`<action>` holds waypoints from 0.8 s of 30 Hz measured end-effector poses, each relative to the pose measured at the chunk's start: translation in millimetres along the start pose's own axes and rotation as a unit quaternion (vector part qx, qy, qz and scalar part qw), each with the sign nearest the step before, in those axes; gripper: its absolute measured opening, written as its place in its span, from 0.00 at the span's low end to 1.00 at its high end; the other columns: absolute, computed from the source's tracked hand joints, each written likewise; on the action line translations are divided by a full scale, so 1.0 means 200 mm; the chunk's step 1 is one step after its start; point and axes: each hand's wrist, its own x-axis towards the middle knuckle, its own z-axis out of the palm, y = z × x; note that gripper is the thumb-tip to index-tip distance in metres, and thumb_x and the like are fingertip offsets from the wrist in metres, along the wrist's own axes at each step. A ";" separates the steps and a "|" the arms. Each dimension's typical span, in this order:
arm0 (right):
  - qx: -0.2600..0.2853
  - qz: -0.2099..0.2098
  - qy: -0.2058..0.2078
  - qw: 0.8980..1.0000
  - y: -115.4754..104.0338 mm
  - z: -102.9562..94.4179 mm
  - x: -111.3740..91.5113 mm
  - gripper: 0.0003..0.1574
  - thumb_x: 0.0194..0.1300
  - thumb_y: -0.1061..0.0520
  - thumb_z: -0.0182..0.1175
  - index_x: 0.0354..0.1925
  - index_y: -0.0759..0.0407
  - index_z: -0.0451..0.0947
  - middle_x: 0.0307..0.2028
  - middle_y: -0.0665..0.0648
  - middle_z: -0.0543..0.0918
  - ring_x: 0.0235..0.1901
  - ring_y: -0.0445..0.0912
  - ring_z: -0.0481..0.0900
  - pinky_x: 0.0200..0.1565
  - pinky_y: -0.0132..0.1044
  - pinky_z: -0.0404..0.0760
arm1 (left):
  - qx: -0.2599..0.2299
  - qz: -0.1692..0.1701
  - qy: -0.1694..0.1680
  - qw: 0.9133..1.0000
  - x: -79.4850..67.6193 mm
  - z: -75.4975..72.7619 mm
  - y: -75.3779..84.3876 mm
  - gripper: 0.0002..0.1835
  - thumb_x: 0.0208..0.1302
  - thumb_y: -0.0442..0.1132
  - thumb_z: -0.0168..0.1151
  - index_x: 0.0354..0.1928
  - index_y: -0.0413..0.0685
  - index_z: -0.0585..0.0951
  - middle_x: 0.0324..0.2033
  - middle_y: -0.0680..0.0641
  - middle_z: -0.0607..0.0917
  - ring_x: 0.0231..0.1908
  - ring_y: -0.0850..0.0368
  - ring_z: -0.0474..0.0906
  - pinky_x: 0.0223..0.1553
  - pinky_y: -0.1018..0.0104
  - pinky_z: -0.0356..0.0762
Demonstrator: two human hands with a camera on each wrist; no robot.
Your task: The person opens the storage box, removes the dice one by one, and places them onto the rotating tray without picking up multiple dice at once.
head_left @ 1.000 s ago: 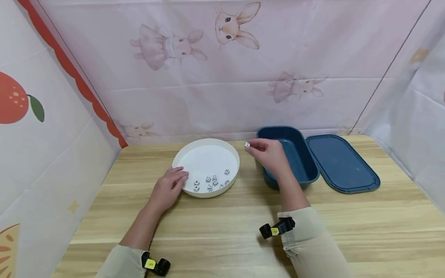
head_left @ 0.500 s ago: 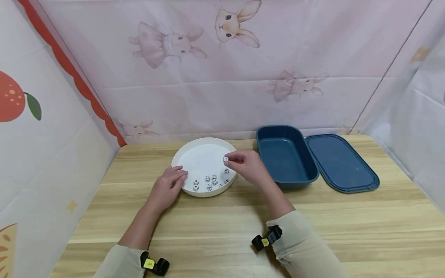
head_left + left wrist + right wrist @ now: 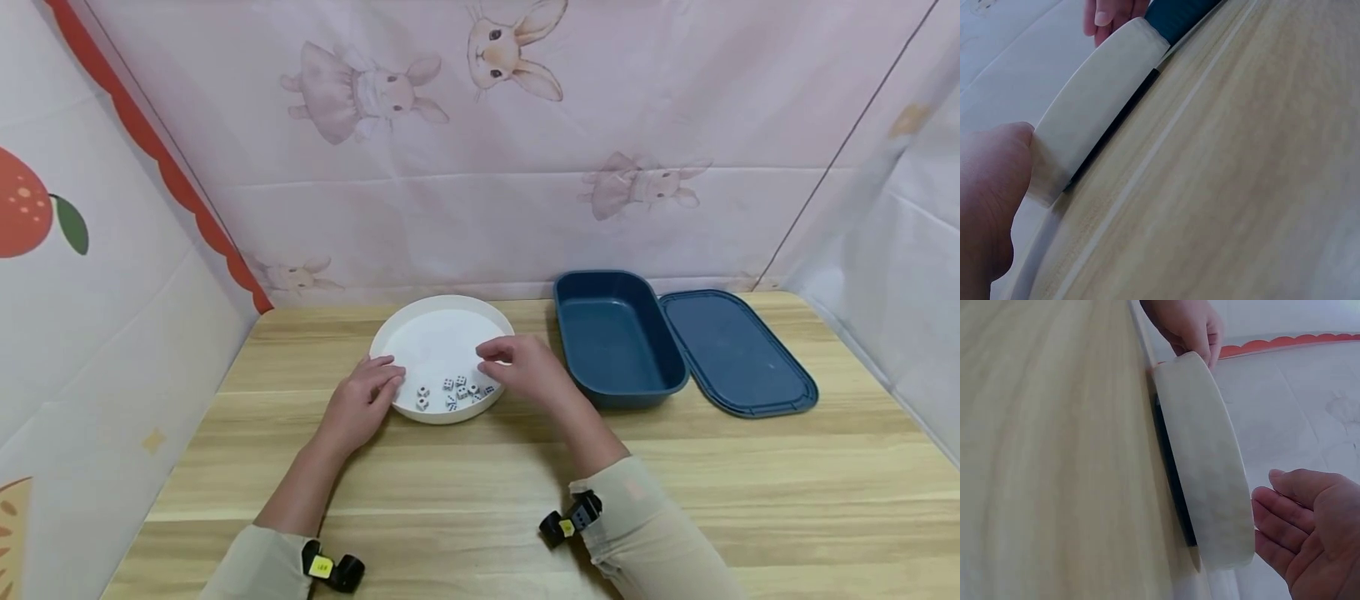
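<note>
A white round tray stands on the table with several white dice gathered on its near side. My left hand holds the tray's left rim, its fingertips over the edge and the palm against the outside wall. Above the tray's right side hovers my right hand. Thumb and fingers are apart there, with nothing seen between them, as the right wrist view also shows the right hand. That hand overlaps part of the tray and hides what lies beneath it.
Right of the tray stands a deep blue container with nothing seen inside. Its blue lid lies flat beside it. All stand on a wood-grain table, backed by rabbit-printed cloth.
My right hand has moved left from over the blue container to the tray and let go of a die. One more die shows among those near the tray's front right. My left hand stays put.
</note>
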 end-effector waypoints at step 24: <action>-0.087 0.023 0.077 0.993 0.06 -0.21 -0.03 0.23 0.69 0.47 0.60 0.59 0.54 0.80 0.57 0.55 0.82 0.59 0.53 0.78 0.60 0.51 0.79 | 0.033 -0.006 0.008 0.999 -0.01 -0.02 0.00 0.21 0.72 0.43 0.57 0.62 0.42 0.77 0.62 0.43 0.78 0.69 0.45 0.67 0.75 0.48 0.54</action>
